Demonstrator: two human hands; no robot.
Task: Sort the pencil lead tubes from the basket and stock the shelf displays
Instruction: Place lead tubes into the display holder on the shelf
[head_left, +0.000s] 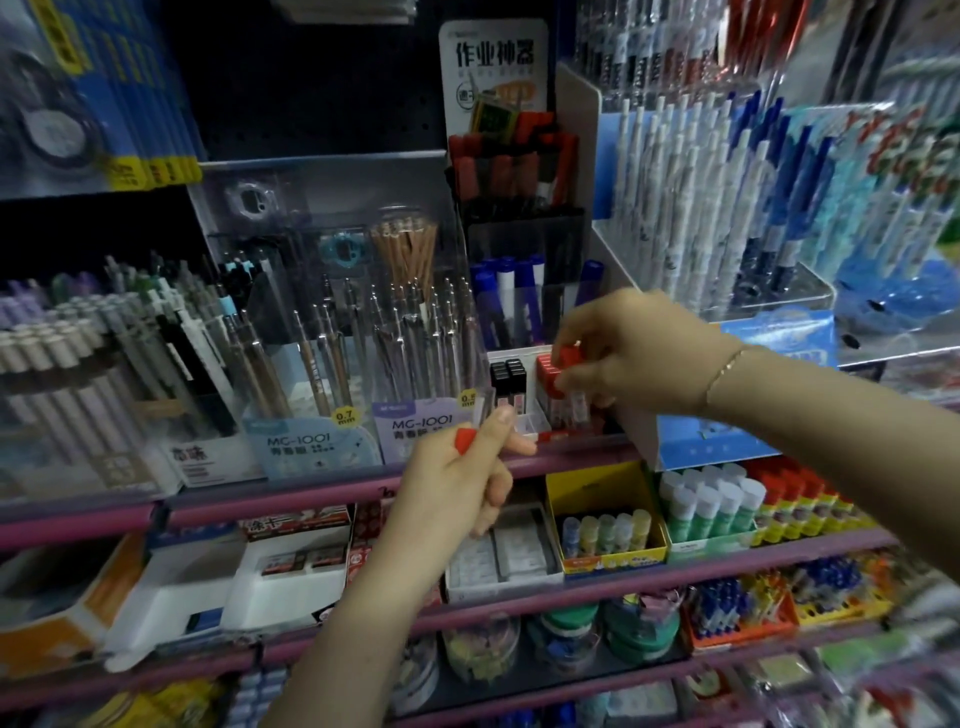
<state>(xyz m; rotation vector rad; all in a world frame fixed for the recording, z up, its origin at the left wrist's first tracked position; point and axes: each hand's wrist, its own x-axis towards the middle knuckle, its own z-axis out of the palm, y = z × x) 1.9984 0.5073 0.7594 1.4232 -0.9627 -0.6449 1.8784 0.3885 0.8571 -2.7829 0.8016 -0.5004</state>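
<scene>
On the shelf a small display tray (524, 423) holds black-capped lead tubes (508, 376) on its left and red-capped lead tubes (545, 371) on its right. My right hand (639, 353) reaches in from the right and pinches a red-capped lead tube (569, 358) over the red row, its clear body pointing down. My left hand (462, 478) is just below and left of the tray, fingers curled round a red-capped tube (464, 439) whose cap shows above my fist. The basket is out of view.
Clear displays of mechanical pencils (405, 332) stand left of the tray, blue markers (511, 296) behind it, and pens (691, 171) up right. A pink shelf edge (291, 499) runs below. Glue sticks (711, 499) and eraser boxes (498, 556) fill the lower shelves.
</scene>
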